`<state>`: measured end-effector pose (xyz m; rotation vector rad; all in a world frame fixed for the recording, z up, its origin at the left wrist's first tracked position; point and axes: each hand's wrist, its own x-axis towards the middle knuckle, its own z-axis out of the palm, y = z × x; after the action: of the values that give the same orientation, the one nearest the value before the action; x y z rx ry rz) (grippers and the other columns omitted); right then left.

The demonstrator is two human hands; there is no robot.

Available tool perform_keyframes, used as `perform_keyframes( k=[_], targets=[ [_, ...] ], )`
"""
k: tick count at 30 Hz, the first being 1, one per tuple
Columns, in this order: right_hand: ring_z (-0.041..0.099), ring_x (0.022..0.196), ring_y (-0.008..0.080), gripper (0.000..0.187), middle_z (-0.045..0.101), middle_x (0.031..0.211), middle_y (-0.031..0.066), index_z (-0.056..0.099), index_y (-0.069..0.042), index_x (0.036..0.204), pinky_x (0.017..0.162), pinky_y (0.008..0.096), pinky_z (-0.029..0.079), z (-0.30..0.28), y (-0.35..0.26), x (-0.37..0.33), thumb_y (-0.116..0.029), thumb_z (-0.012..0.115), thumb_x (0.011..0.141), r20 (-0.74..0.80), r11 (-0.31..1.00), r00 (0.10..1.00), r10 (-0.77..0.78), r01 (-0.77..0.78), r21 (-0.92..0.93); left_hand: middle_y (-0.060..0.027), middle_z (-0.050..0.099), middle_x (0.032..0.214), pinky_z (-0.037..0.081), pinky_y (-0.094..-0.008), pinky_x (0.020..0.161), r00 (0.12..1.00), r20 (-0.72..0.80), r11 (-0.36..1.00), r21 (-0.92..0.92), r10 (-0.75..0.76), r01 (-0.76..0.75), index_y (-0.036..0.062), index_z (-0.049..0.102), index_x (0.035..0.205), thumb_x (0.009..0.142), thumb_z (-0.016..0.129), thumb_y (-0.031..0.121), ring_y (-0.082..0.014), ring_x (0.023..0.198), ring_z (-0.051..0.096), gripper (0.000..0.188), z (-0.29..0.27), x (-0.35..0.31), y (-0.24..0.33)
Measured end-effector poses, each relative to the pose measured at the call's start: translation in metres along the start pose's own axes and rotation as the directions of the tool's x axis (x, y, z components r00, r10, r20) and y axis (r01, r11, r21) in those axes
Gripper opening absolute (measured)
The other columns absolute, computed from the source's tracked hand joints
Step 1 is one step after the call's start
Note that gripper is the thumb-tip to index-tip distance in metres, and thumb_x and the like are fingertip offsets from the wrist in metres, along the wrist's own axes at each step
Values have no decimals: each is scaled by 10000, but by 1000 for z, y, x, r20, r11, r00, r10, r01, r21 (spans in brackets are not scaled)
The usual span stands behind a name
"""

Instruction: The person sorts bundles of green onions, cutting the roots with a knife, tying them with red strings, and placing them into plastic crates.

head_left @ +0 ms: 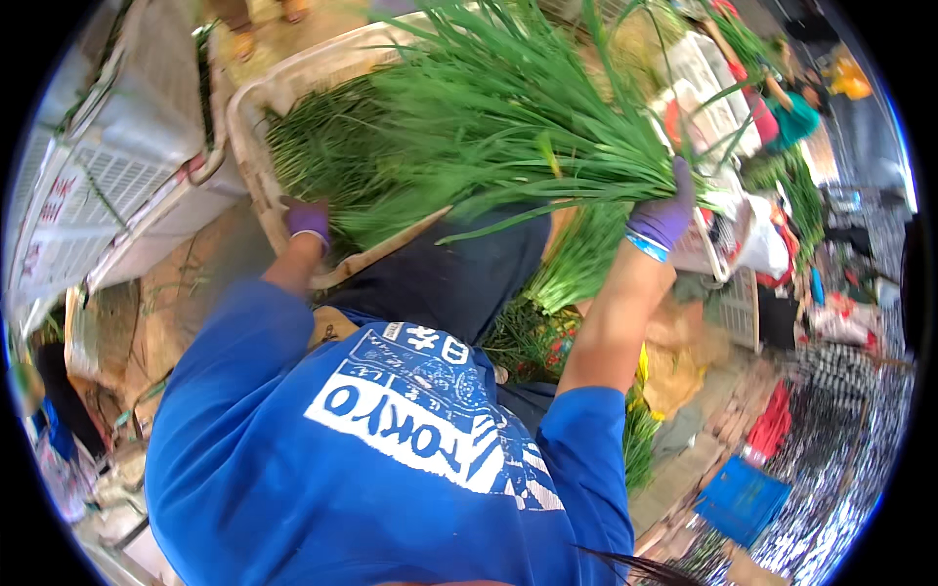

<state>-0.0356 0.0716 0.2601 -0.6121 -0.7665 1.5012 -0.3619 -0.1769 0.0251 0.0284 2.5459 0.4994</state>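
Observation:
A large bunch of garlic chives (547, 127) is in my right hand (668, 207), which wears a purple glove and is closed around the pale stalk ends. The long leaves fan out leftward over a white plastic crate (256, 174) and blur partly from motion. More green leaves (327, 137) fill the crate. My left hand (309, 217), also in a purple glove, is at the crate's near left corner, against the rim and leaves. Its fingers are mostly hidden and smeared. Below the right wrist, another bunch of chives (581, 256) lies with its pale ends toward me.
Stacked white crates (117, 186) stand close on the left. At the right are a white crate with bags (757, 234), a blue crate (743, 500) and a red bag (770, 422) on the ground. Another person in a green top (796, 122) is at the upper right.

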Motion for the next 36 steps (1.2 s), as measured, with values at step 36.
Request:
perform_keyframes(
  k=[36],
  targets=[
    [478,1015,241,568,475,1150,55,318,-182,1269,934,439,331,-137,-42,-331,-323,545,769,-366,927,875,-317,367,74,-71,587,948,447,-274,746,-811,585,754,-539,12,-377,7,520,1083,626,696,180,-141,846,537,519,114,-335,89]
  ],
)
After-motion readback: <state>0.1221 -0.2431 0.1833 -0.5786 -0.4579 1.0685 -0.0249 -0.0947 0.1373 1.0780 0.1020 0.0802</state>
